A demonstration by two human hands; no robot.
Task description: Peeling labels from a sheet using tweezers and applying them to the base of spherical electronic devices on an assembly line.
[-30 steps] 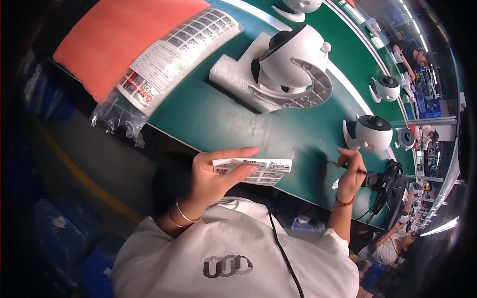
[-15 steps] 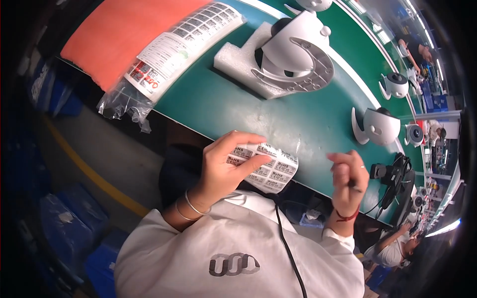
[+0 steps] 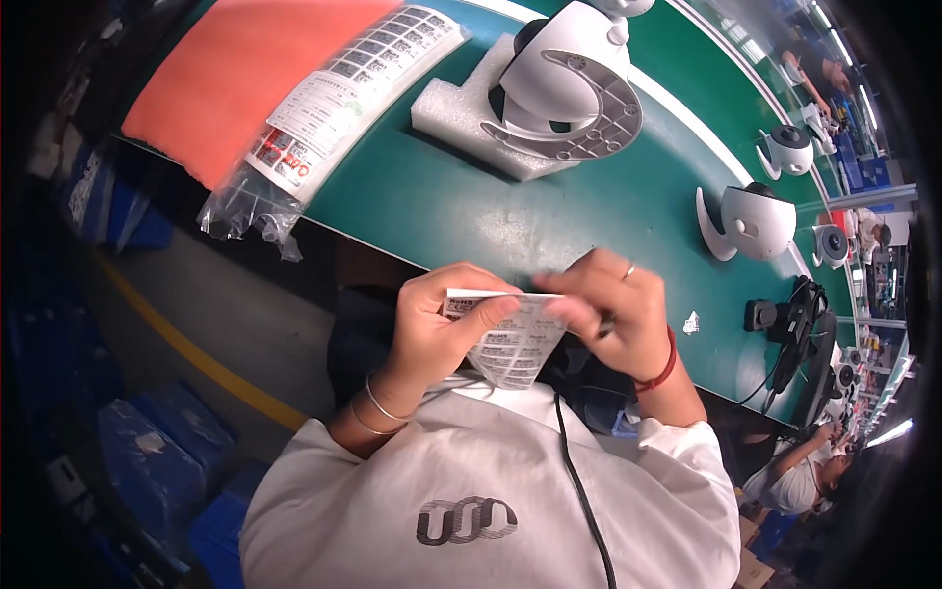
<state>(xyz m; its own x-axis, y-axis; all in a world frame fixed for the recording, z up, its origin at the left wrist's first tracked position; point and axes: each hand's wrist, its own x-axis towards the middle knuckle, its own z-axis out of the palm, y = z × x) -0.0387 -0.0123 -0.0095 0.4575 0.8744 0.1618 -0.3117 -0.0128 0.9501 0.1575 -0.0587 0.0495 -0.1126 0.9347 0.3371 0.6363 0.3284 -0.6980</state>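
Green worktable (image 3: 608, 216) is being occupied at twelve o'clock by a white device (image 3: 549, 79). By the left hand (image 3: 442, 319), a label sheet (image 3: 510, 355) is being pinched at centre; its two o'clock corner is being covered by the right hand (image 3: 618, 309), whose blurred grip cannot be told. Probably light and easily creased, it should be being held by edges.

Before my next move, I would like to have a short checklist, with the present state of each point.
1. Label sheet held by the left hand: ok, between thumb and fingers.
2. Right hand at the sheet's right edge: ok.
3. One label peeled loose: cannot tell, the right fingers blur.
4. Right hand free of other things: cannot tell, a dark piece shows there.
5. White camera supported by the foam block: ok, it lies tilted.
6. Green table free of scraps: not ok, a small white piece lies there.
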